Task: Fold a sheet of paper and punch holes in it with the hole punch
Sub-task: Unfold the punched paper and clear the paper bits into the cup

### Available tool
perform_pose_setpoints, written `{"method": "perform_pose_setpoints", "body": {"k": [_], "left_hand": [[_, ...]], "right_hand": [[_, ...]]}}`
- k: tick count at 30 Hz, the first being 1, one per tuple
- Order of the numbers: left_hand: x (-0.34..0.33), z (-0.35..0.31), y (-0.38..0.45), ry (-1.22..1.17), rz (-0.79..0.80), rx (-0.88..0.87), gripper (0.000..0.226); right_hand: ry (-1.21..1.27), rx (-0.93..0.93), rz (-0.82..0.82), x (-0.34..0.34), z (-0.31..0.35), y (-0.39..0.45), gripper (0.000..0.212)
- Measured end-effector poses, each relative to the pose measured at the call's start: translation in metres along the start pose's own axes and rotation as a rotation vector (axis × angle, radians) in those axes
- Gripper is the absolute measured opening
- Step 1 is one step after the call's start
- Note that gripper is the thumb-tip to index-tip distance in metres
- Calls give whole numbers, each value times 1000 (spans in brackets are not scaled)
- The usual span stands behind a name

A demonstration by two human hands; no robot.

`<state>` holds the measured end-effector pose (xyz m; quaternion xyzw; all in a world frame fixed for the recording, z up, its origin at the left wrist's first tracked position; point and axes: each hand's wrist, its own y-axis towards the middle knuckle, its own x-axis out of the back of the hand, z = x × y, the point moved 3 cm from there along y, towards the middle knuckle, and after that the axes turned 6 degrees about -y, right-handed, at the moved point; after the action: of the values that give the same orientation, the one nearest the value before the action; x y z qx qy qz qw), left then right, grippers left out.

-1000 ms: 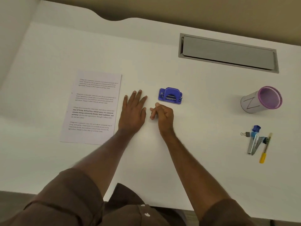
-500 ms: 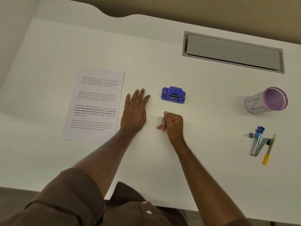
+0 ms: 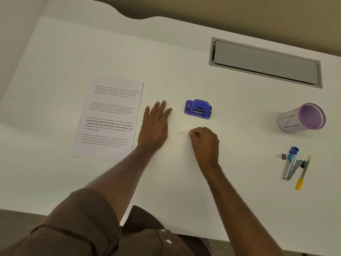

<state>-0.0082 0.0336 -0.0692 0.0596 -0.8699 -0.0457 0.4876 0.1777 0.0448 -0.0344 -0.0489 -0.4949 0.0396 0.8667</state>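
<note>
On the white surface [image 3: 184,182], the sheet of paper [image 3: 108,119] lies flat and unfolded, just left of the left hand [image 3: 155,128], fingers together, palm down. Right hand [image 3: 204,141]: fingers curled shut, holding nothing visible. Hole punch [image 3: 198,109] stands untouched beyond. Risk: a one-handed fold may skew the edges.

A flat printed white paper sheet [image 3: 108,119] lies left of the flat left hand [image 3: 155,126]; the blue plastic hole punch [image 3: 198,109] sits right, behind the curled right hand [image 3: 205,141].
</note>
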Motion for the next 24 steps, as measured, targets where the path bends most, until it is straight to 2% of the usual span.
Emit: {"method": "perform_pose_setpoints", "body": {"k": [3, 8, 14, 19, 24], "left_hand": [[0, 0, 0, -5, -8, -2, 47], [-1, 1, 0, -5, 0, 2, 47], [-1, 1, 1, -1, 11, 5, 47], [-2, 2, 0, 16, 23, 1, 48], [-3, 3, 1, 22, 8, -13, 48]], "right_hand": [[-37, 90, 12, -11, 12, -6, 11], [-62, 93, 104, -28, 21, -4, 16], [-43, 70, 54, -24, 18, -3, 15], [-288, 261, 139, -25, 26, 2, 24], [-543, 408, 230, -27, 36, 4, 18]]}}
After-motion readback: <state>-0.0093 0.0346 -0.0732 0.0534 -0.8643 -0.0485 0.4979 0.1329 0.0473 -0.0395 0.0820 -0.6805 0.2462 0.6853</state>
